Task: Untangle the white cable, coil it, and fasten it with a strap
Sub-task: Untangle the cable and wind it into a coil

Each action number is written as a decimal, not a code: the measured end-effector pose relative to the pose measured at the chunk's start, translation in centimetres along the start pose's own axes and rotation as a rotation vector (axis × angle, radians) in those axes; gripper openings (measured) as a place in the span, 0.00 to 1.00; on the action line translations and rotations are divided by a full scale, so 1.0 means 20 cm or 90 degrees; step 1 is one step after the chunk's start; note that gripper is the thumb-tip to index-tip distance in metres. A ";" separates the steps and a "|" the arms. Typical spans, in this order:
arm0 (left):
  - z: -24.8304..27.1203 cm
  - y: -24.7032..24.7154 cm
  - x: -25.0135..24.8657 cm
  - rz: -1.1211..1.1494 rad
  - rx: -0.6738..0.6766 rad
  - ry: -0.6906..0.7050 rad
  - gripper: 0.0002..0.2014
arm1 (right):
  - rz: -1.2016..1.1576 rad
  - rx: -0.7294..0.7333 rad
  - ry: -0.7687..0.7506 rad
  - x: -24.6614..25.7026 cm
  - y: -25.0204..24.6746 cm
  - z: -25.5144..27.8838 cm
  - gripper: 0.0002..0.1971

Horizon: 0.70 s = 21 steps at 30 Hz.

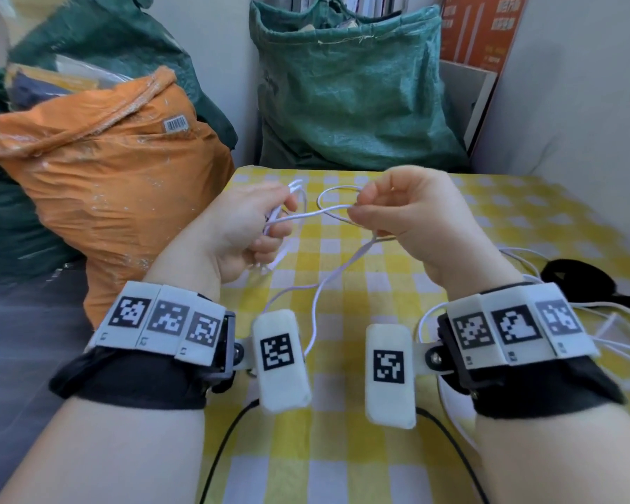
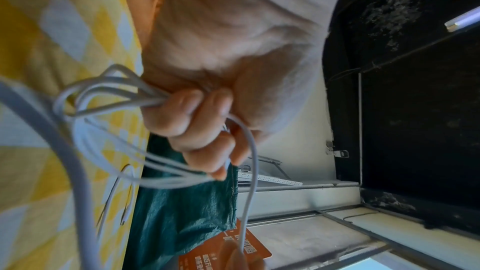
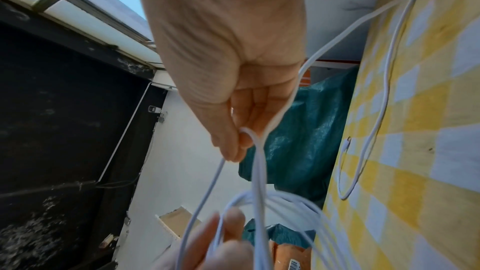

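cable (image 1: 308,215) strung between left hand (image 1: 250,227) and right hand (image 1: 411,212)

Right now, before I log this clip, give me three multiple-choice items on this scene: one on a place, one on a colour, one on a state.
1. Where does the black fabric strap lie?
A. on the checked cloth, to the right of the right hand
B. inside the green woven sack
C. wrapped round the coil

2. What colours is the checked tablecloth?
A. red and white
B. yellow and white
C. blue and grey

3. What is the left hand doing with the thin white cable?
A. lying flat on the table
B. gripping several gathered loops
C. holding nothing

Answers:
1 A, the strap sits loose on the cloth by the right hand.
2 B, yellow and white squares show in every view.
3 B, the left wrist view shows curled fingers round bunched loops.
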<state>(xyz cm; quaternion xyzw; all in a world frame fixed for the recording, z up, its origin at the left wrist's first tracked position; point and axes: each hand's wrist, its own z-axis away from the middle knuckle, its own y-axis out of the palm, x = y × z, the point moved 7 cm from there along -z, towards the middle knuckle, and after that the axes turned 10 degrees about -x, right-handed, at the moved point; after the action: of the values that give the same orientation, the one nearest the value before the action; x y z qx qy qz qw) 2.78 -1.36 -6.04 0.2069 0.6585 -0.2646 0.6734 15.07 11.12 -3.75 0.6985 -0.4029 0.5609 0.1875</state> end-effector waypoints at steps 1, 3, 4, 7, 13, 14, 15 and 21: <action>0.01 0.02 0.01 0.017 0.042 -0.024 0.13 | -0.003 -0.017 -0.030 0.03 0.00 0.00 0.13; 0.03 0.06 0.02 0.089 0.119 -0.066 0.15 | -0.001 -0.043 -0.063 0.05 0.00 0.00 0.13; 0.03 0.08 0.03 0.136 0.147 -0.086 0.15 | 0.002 -0.052 -0.065 0.05 0.00 0.00 0.13; 0.05 0.10 0.03 0.236 0.190 -0.136 0.13 | 0.040 -0.046 -0.029 0.00 0.01 0.00 0.16; 0.07 0.12 0.01 0.320 0.220 -0.158 0.11 | 0.178 0.083 -0.035 -0.06 0.10 0.01 0.15; 0.07 0.12 0.01 0.325 0.221 -0.160 0.11 | 0.192 0.092 -0.037 -0.06 0.10 0.02 0.10; 0.07 0.12 0.01 0.321 0.219 -0.161 0.11 | 0.202 0.096 -0.040 -0.06 0.10 0.02 0.07; 0.03 0.08 0.07 0.231 0.177 -0.170 0.15 | 0.207 0.072 -0.069 -0.02 0.08 0.01 0.15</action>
<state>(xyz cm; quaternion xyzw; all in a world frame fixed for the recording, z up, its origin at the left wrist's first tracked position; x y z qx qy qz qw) 4.35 -0.61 -7.49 0.3756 0.4730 -0.2524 0.7560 13.93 10.07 -4.59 0.6627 -0.4878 0.5672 0.0330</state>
